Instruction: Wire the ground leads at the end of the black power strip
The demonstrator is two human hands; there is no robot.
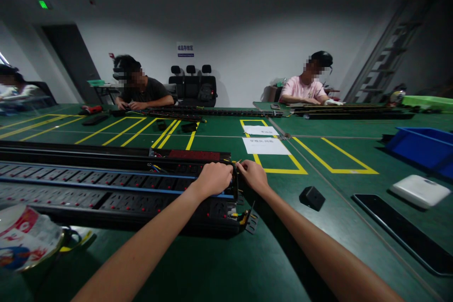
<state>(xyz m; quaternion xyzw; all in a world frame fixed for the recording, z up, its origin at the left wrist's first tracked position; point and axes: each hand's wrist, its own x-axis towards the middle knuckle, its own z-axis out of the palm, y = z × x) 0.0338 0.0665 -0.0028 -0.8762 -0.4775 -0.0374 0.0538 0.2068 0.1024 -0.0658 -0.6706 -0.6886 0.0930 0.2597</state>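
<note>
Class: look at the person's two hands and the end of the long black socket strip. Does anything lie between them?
Nothing visible: the left hand and right hand are already at the strip's end.

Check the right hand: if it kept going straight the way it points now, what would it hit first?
Likely the left hand. The right hand points left toward the open end of the power strip, fingertips almost meeting the left hand's there. Depth is unclear; it may meet the strip's end wiring first.

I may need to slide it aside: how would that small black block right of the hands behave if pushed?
The small black block sits on flat faces on the green table, so it would probably slide, not roll. It looks compact and rigid, likely light. It sits slightly tilted, so a nudge might tip it.
</note>
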